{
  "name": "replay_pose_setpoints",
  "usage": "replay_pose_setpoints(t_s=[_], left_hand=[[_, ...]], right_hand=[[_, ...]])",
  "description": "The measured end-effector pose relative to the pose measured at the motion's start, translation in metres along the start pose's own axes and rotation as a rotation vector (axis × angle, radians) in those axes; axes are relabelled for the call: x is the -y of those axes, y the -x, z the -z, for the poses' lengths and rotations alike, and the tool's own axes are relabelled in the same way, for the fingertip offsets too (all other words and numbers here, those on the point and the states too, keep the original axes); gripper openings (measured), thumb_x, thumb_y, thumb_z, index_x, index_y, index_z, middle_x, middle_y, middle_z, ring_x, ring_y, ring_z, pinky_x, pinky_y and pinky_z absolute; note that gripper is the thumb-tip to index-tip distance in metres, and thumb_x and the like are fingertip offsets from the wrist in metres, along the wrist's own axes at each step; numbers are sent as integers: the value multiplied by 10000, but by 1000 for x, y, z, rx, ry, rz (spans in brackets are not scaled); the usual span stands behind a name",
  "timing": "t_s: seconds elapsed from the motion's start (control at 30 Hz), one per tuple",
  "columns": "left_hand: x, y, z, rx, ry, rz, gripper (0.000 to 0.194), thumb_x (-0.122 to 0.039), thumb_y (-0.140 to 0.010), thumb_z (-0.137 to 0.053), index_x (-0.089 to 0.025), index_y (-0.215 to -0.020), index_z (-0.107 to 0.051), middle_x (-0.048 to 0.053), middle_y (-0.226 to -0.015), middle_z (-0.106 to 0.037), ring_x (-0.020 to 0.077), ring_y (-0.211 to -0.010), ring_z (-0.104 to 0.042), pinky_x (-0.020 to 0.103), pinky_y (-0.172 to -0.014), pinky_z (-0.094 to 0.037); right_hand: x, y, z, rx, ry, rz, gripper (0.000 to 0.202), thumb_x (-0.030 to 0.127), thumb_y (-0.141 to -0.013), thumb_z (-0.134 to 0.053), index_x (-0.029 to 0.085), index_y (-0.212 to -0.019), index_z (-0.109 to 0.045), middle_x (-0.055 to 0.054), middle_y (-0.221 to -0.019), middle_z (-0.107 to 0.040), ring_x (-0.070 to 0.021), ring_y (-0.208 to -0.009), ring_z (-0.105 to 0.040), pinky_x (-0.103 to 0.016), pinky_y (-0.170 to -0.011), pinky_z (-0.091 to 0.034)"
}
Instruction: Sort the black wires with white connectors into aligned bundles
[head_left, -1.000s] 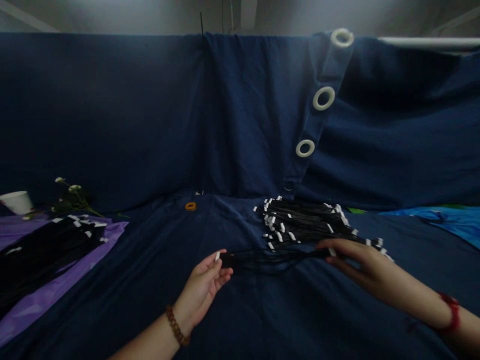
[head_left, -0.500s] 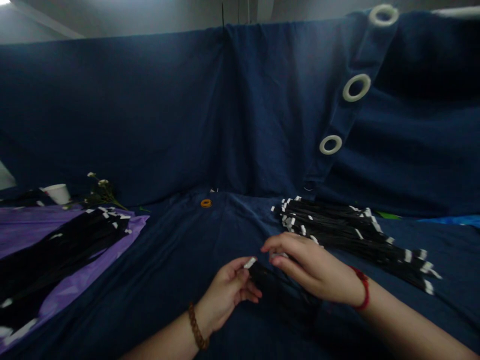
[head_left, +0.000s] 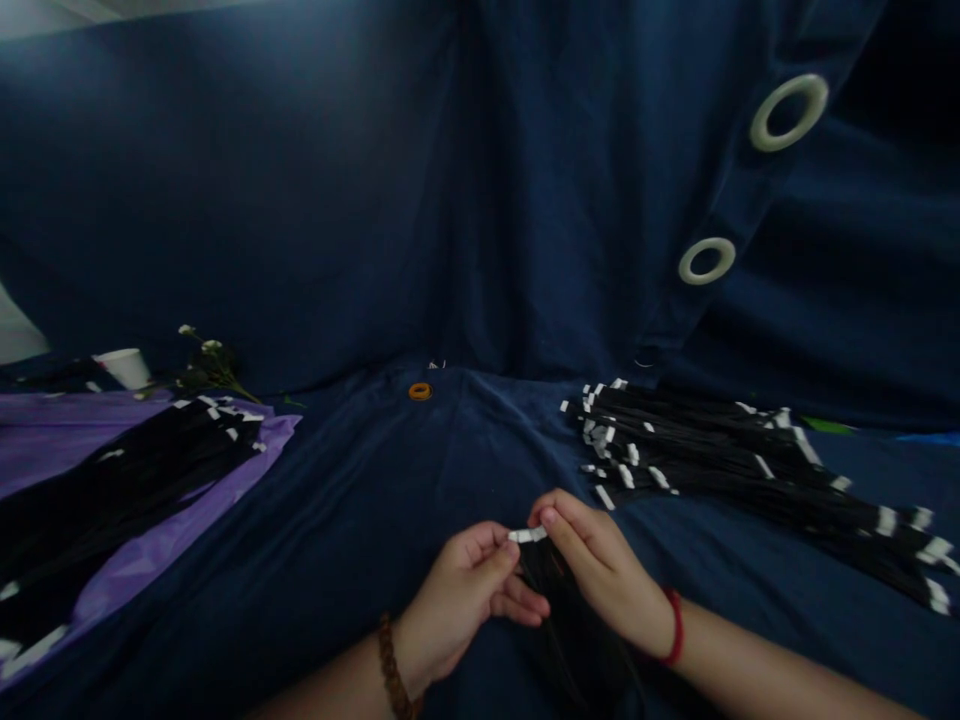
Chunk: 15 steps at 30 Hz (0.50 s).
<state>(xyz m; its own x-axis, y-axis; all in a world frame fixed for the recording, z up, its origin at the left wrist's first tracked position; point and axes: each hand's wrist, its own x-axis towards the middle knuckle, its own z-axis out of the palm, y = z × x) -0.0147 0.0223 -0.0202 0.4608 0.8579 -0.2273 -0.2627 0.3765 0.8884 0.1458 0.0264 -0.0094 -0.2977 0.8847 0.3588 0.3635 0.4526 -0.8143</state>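
My left hand (head_left: 476, 580), with a brown beaded bracelet at the wrist, pinches the left end of a row of white tabs (head_left: 528, 536). Thin black strands (head_left: 559, 620) hang from those tabs toward the bottom of the view. At the right end of the same row, my right hand (head_left: 596, 560), wearing a red bracelet, pinches the white tabs between thumb and fingers. To the right lies a pile of black strands (head_left: 705, 440) with white tabs at both ends.
On the left, more black strands (head_left: 142, 470) rest on purple sheeting (head_left: 150, 560). Behind them are a white cup (head_left: 127, 369) and small white flowers (head_left: 211, 347). An orange ring (head_left: 421, 391) lies on the dark blue cloth (head_left: 360, 500). A blue curtain hangs behind.
My right hand has moved down and left onto the white tabs, and its fingers have closed. The camera view has tilted down slightly.
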Motion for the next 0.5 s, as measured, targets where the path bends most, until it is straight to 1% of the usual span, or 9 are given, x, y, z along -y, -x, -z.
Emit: replay_pose_setpoints(t_s=[0.13,0.2,0.3,0.37,0.43,0.5], left_hand=[[3,1,1,37,-41,30,314,-393,-769,-577,-116,-828,-441,39,-580,-603,126,-529,-623,192,-512,-491],[5,1,0,54,-45,49,334,-411,-756,-586,-123,-828,-434,40,-573,-606,129,-531,-625,200,-521,-494],[7,1,-1,64,-72,60,360,-434,-734,-600,-130,-820,-428,38,-592,-610,137,-554,-633,211,-538,-498],[8,-1,0,58,-115,64,367,-453,-728,-595,-142,-804,-415,29,-589,-604,139,-549,-629,214,-527,-492],[8,-3,5,61,-207,72,358,-480,-746,-553,-155,-782,-407,8,-540,-574,133,-489,-599,213,-479,-469],[7,-5,12,67,-401,28,338,-485,-788,-486,-154,-747,-434,8,-533,-556,115,-442,-556,203,-433,-430]], right_hand=[[-7,4,-5,5,43,-2,320,345,-942,-275,159,-884,-530,-22,-743,-553,-110,-672,-512,-226,-625,-376],[-10,6,-6,43,80,2,316,359,-933,-302,158,-876,-539,-18,-725,-561,-108,-647,-513,-225,-604,-369],[-13,7,-8,82,125,-29,333,399,-906,-367,149,-761,-532,-2,-645,-530,-96,-577,-473,-220,-548,-332],[-15,7,-9,58,87,-67,372,418,-898,-378,143,-678,-500,9,-592,-484,-85,-546,-435,-212,-520,-311],[-17,6,-9,43,10,-101,396,429,-894,-384,141,-638,-472,16,-570,-455,-77,-536,-412,-203,-508,-307],[-19,5,-9,54,-56,-138,417,449,-886,-392,138,-617,-462,17,-554,-449,-73,-525,-408,-198,-500,-311]])
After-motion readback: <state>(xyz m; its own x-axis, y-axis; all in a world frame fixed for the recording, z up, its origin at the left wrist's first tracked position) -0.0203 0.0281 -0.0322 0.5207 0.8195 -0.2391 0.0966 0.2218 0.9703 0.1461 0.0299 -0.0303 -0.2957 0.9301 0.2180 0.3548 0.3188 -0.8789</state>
